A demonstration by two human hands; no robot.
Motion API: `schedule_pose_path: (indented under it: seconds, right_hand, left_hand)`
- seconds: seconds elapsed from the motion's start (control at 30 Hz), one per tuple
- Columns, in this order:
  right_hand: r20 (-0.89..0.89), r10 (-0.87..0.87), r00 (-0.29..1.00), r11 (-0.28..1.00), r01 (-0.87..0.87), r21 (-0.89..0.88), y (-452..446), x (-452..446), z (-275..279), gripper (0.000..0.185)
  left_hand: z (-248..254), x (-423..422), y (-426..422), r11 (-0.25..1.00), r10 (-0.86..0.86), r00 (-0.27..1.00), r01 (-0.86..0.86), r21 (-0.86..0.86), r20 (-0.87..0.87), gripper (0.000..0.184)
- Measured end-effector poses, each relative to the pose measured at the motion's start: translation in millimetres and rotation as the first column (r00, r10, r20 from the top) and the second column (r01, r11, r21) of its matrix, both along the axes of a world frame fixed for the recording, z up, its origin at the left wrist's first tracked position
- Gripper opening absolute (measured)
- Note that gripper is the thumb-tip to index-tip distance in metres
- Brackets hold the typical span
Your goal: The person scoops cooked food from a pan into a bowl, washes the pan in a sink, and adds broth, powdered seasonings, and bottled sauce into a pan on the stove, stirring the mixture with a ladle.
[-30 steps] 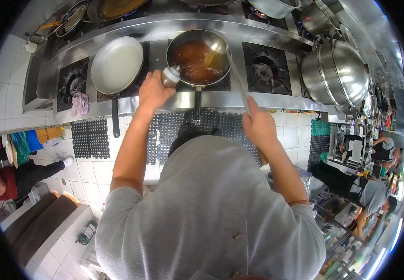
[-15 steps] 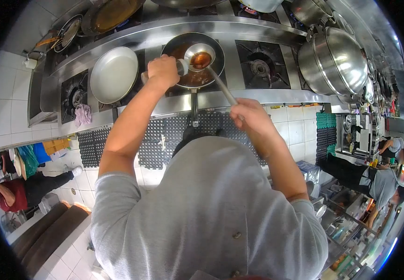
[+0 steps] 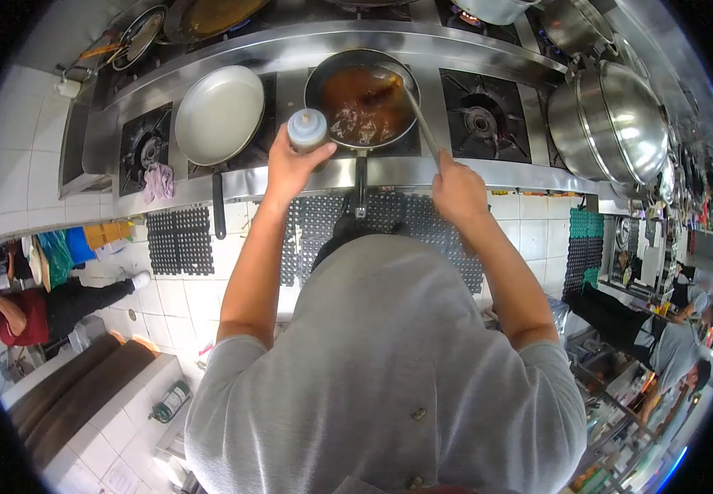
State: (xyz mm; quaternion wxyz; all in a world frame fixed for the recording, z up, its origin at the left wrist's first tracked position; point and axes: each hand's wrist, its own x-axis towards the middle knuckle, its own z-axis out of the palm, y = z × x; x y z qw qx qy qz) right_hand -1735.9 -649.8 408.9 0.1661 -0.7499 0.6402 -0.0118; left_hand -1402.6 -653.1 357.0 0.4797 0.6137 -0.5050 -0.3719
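My left hand [image 3: 292, 167] is wrapped round a squeeze bottle [image 3: 308, 129] with a pale cap, held upright near the left edge of a dark frying pan [image 3: 318, 80]. Reddish-brown sauce [image 3: 355, 99] bubbles in that pan, whose black handle [image 3: 361, 183] points toward me. The handle of a metal ladle [image 3: 424, 123] is in my right hand [image 3: 460, 192]. The ladle's bowl is down in the sauce at the pan's right side, partly hidden by it. A pale pan [image 3: 220, 115] rests on the stove to the left of my left hand.
An unused burner [image 3: 480, 121] is right of the frying pan, with large steel bowls [image 3: 611, 123] beyond it. A pink cloth [image 3: 159, 183] lies by the left burner [image 3: 149, 149]. One person [image 3: 23, 317] is at the far left; others [image 3: 673, 354] are at the right.
The ladle, earlier raised over the pan with sauce in it, has gone down into the sauce. My left hand has drawn back from over the pan, and the bottle now stands upright.
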Motion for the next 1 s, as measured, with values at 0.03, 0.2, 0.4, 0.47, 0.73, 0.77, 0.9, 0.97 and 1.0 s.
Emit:
schedule_pose_path:
  seconds: [0.03,0.2,0.4,0.47,0.73,0.77,0.9,0.97,1.0]
  right_hand:
    - [0.01,-0.005,1.0,1.0,0.005,0.009,-1,0,-4,0.045]
    - [0.539,-0.193,0.82,0.939,-0.004,0.343,-2,-6,-24,0.03]
    - [0.627,-0.767,0.137,0.615,-0.124,0.779,7,17,26,0.015]
    - [0.639,-0.759,0.127,0.628,-0.118,0.769,7,16,23,0.013]
    - [0.667,-0.35,0.658,0.904,0.051,0.424,5,10,48,0.025]
    - [0.665,-0.349,0.66,0.904,0.05,0.424,5,9,52,0.025]
    - [0.626,-0.289,0.724,0.943,0.103,0.317,6,8,52,0.035]
    - [0.593,-0.281,0.755,0.949,0.127,0.288,5,6,38,0.038]
    - [0.549,-0.203,0.811,0.976,0.123,0.18,4,4,26,0.041]
  left_hand:
    - [-4,5,9,1.0,0.011,1.0,-0.011,0.002,-0.001,0.07]
    - [-47,32,41,0.989,0.128,0.99,-0.123,0.082,-0.058,0.068]
    - [-93,44,63,0.966,0.257,0.96,-0.254,0.038,-0.112,0.065]
    - [-99,45,66,0.967,0.254,0.955,-0.253,0.025,-0.154,0.064]
    - [-109,54,67,0.967,0.254,0.952,-0.256,0.01,-0.173,0.06]
    - [-111,55,66,0.968,0.249,0.958,-0.251,0.0,-0.141,0.06]
    - [-111,52,68,0.968,0.249,0.967,-0.251,-0.018,-0.056,0.061]
    - [-110,51,69,0.97,0.243,0.967,-0.245,-0.014,-0.07,0.061]
    - [-109,52,69,0.971,0.237,0.968,-0.239,-0.009,-0.082,0.061]
